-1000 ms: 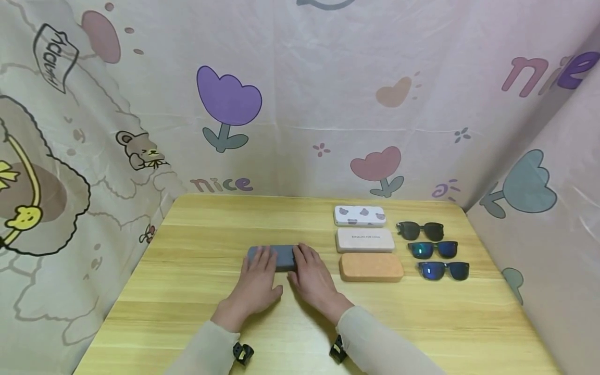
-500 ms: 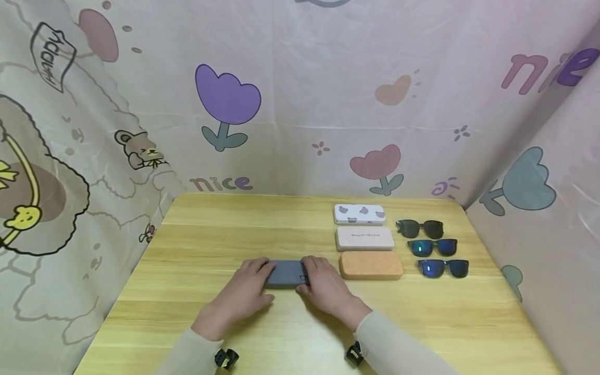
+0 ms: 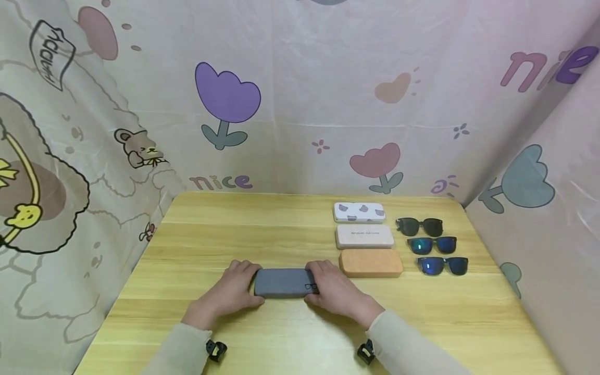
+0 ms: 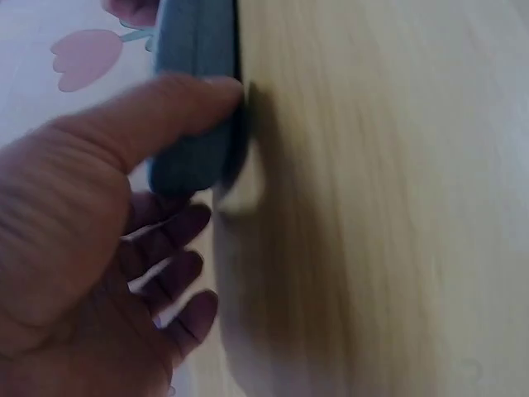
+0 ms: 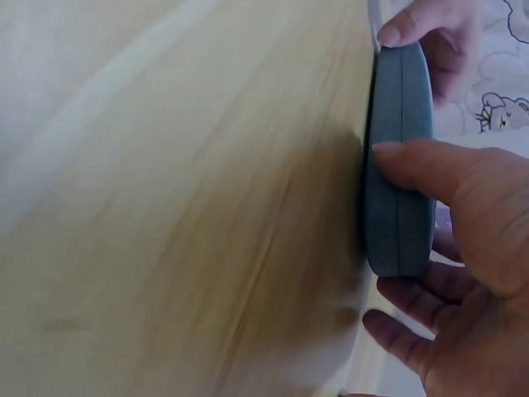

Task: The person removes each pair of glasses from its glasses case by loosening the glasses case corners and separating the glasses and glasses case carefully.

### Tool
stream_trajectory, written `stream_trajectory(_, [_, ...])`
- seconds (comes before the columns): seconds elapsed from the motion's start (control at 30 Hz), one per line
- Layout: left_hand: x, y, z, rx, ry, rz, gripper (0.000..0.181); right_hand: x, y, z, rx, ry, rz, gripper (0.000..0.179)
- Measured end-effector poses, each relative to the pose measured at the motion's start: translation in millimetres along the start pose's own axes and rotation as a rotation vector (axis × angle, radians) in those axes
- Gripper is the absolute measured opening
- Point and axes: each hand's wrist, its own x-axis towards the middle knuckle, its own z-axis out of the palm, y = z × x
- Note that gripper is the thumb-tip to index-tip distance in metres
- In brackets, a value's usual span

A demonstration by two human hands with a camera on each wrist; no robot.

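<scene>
A blue-grey glasses case (image 3: 282,283) with a small glasses print lies shut on the table in the middle of the head view. My left hand (image 3: 232,289) holds its left end, and my right hand (image 3: 338,289) grips the right end. In the left wrist view the left thumb presses the front side of the case (image 4: 188,165), with the fingers curling behind its end. The right wrist view shows the right thumb against the seamed front side of the case (image 5: 398,227), fingers around the far end.
To the right stand an orange case (image 3: 370,263), a white case with lettering (image 3: 364,237) and a bear-print case (image 3: 358,212). Beyond them lie black sunglasses (image 3: 419,227) and two pairs with blue lenses, the middle one (image 3: 432,245) and the front one (image 3: 442,265). A patterned curtain (image 3: 300,104) closes off the back.
The blue-grey case has been drawn toward me and slightly right, with both hands on it. My left hand has shifted from lying over its top to its left end.
</scene>
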Motion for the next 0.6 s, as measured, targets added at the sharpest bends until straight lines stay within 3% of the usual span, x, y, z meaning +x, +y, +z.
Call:
stream_trajectory(0.3, [10.4, -7.9, 4.7, 0.033, 0.014, 0.046, 0.073, 2.2, 4, -3, 0.021, 0.002, 0.007, 0.064])
stream_trajectory(0.6, [11.0, -10.9, 9.7, 0.026, 0.024, 0.019, 0.072, 0.4, -3, 12, -0.24, 0.2, -0.033, 0.066])
